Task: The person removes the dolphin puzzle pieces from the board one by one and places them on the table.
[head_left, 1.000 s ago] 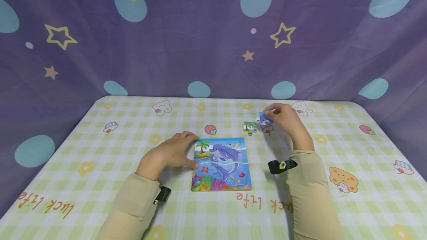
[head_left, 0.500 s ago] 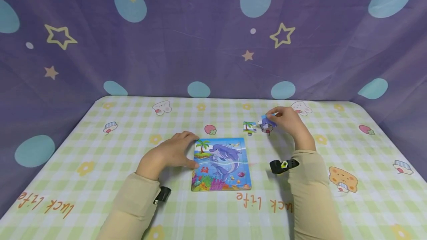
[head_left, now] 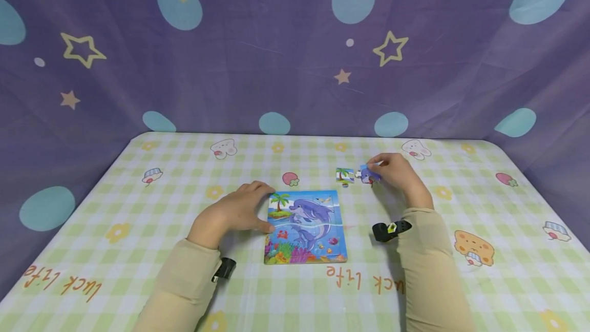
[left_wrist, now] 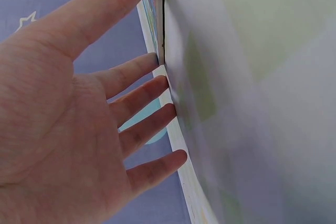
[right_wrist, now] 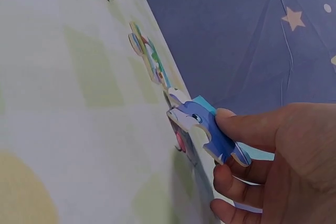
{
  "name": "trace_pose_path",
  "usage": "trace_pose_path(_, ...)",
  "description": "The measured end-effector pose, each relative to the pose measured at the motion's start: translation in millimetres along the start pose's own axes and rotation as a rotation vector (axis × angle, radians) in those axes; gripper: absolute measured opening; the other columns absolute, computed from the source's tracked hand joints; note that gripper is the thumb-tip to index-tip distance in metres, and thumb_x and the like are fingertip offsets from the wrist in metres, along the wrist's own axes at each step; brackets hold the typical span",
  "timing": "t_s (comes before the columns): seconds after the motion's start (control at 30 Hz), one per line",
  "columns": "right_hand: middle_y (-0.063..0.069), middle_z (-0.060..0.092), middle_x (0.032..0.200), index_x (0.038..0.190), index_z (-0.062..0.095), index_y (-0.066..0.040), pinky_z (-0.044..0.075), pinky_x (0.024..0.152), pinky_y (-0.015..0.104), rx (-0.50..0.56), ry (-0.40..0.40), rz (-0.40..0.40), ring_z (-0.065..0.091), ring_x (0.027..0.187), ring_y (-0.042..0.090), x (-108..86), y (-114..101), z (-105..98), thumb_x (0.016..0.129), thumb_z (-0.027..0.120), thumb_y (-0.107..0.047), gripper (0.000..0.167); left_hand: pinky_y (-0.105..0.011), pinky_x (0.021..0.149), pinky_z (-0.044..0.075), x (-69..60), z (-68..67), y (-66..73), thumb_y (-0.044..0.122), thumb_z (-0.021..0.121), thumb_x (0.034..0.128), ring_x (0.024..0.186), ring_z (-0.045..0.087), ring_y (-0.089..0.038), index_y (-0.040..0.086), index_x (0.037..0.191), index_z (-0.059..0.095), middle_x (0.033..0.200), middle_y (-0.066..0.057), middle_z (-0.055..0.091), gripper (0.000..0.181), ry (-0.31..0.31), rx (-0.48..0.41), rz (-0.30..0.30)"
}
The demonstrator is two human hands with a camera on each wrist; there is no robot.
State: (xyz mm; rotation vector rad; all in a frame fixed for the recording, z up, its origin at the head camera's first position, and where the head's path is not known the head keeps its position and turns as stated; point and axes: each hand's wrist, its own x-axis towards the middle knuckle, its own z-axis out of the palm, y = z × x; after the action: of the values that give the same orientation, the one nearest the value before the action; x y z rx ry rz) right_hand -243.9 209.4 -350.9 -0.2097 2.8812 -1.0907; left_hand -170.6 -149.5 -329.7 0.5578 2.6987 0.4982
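Observation:
Between thumb and fingers, my right hand [head_left: 398,173] pinches a puzzle piece [right_wrist: 207,124] showing a blue dolphin's head. In the right wrist view the piece is tilted, its lower left corner near the tabletop. A second puzzle piece [head_left: 344,175] with a palm tree lies flat just left of it. The square dolphin puzzle board [head_left: 304,227] lies in front of the person. Against its left edge rests my left hand [head_left: 237,211], with thumb and index finger touching the board. In the left wrist view the other fingers are spread and fairly straight, with fingertips at the table.
A green-and-white checked tablecloth [head_left: 184,281] with printed cartoons covers the table. Behind the far edge hangs a purple curtain [head_left: 276,45] with stars and blue ovals. Black wrist cameras sit on the left wrist [head_left: 224,269] and the right wrist [head_left: 391,230].
My right hand has come down and slightly nearer with the dolphin piece, which is now level with the palm-tree piece. The left hand and the board have stayed put.

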Motion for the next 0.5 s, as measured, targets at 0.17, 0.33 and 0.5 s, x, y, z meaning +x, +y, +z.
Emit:
trace_pose_path(0.17, 0.019, 0.068, 0.096, 0.111, 0.070, 0.004, 0.044, 0.071, 0.031, 0.006, -0.006, 0.008, 0.057, 0.081, 0.024, 1.1, 3.6, 1.6, 0.096, 0.064, -0.017, 0.026, -0.057, 0.111, 0.033, 0.0, 0.1, 0.1, 0.039, 0.083, 0.0788, 0.140, 0.033, -0.036, 0.007, 0.147, 0.043, 0.152, -0.012, 0.038, 0.085, -0.001, 0.000, -0.001)
trace_pose_path(0.33, 0.020, 0.068, 0.097, 0.112, 0.070, 0.005, 0.045, 0.073, 0.033, 0.002, -0.009, 0.014, 0.058, 0.083, 0.027, 2.0, 6.8, 2.9, 0.097, 0.064, -0.016, 0.027, -0.057, 0.111, 0.033, 0.0, 0.4, 0.1, 0.040, 0.083, 0.0790, 0.140, 0.033, -0.036, 0.008, 0.147, 0.043, 0.151, -0.012, 0.038, 0.085, -0.002, 0.001, -0.003)
trace_pose_path(0.5, 0.022, 0.067, 0.103, 0.113, 0.069, 0.005, 0.047, 0.079, 0.038, 0.004, -0.002, 0.045, 0.060, 0.090, 0.031, 2.0, 9.1, 3.7, 0.097, 0.064, -0.018, 0.028, -0.057, 0.111, 0.033, 0.3, 0.6, -0.4, 0.039, 0.083, 0.0789, 0.140, 0.033, -0.036, 0.007, 0.147, 0.044, 0.151, -0.013, 0.039, 0.085, 0.001, 0.002, 0.000)
